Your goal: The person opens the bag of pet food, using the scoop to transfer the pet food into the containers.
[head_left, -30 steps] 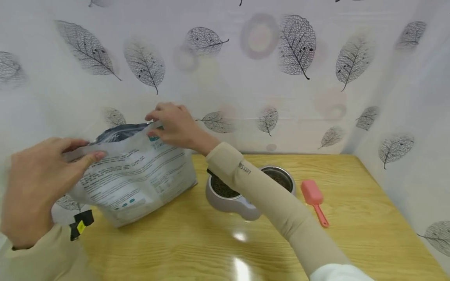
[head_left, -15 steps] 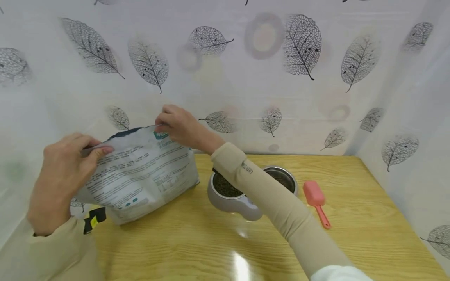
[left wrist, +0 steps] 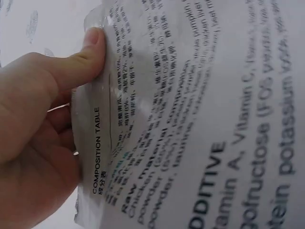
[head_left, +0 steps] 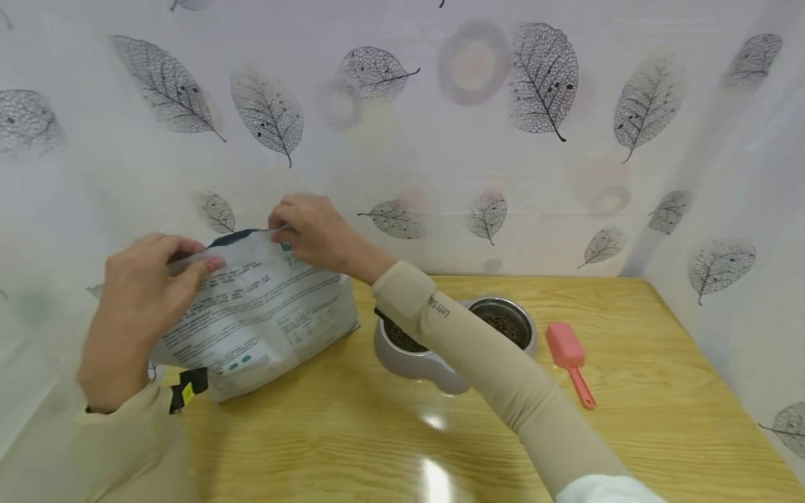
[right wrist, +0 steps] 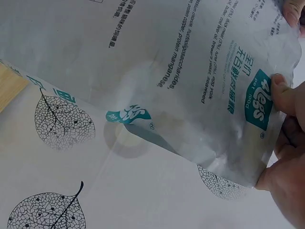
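A white pet food bag (head_left: 264,314) with dark print and teal marks stands on the left of the table, slightly tilted. My left hand (head_left: 147,300) pinches its top edge at the left corner, thumb on the printed front. In the left wrist view that thumb (left wrist: 93,40) presses flat near the rim, with the other fingers behind the bag. My right hand (head_left: 317,234) pinches the top edge near the right corner. The right wrist view shows its thumb (right wrist: 283,93) by the teal logo. Between the hands, only a narrow dark strip of the bag's inside shows.
A grey double pet bowl (head_left: 421,367) with brown kibble in both steel dishes sits mid-table, partly under my right forearm. To its right lies a pink scoop (head_left: 566,346). Leaf-printed sheeting (head_left: 402,140) hangs behind the wooden table (head_left: 352,433) and along its sides.
The bag's mouth, wide a second ago, has narrowed to a thin strip. My left hand has moved right along with the bag's left corner; my right hand rose slightly, then came back down.
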Demonstrator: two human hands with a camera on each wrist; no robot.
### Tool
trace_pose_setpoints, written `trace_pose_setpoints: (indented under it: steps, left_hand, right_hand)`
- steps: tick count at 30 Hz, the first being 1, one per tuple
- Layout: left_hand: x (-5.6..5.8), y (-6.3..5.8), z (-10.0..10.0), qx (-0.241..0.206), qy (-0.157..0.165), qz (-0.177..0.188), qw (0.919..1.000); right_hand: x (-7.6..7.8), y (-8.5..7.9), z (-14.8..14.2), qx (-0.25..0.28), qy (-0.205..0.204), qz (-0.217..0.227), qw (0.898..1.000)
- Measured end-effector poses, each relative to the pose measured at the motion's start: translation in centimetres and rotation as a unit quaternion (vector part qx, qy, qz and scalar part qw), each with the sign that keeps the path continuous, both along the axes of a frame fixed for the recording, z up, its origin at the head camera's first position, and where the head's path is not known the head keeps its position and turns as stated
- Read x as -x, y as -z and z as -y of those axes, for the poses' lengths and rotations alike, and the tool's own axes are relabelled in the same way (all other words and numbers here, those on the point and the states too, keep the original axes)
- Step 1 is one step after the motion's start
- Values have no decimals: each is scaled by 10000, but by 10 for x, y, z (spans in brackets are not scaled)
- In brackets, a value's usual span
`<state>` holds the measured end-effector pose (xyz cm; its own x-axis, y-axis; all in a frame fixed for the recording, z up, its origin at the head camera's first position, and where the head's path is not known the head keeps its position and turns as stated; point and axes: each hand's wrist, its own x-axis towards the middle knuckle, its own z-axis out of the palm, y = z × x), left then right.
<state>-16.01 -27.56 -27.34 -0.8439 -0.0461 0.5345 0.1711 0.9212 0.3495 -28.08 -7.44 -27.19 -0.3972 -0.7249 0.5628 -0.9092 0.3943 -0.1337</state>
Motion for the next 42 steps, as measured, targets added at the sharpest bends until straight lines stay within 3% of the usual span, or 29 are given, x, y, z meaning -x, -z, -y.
trace_pose_setpoints:
  steps: [3,8,15,25,29,33,36,42]
  left_hand:
    - [1,3,-2,62,29,-242,9997]
    - [2,3,-5,155,27,-244,9996]
    - [1,2,-10,36,168,-58,9998]
    - [4,7,-17,126,254,-711,9971]
    - [5,5,-22,142,261,-518,9982]
    - [10,3,-28,332,383,-485,9975]
    - [13,4,-30,469,372,-650,9961]
    - [10,7,-21,295,299,-501,9979]
  right_hand:
    - [2,1,-1,35,-81,-73,9999]
    - [1,2,-1,-104,2,-447,9989]
    - [-8,0,1,-569,495,-74,9971]
    - [-10,6,1,20,362,14,9993]
    - [-10,8,1,192,358,-216,9989]
    - [-7,7,-5,290,145,-434,9985]
    - [-1,8,-14,408,-148,-333,9985]
    - [8,14,-27,658,-455,-127,9967]
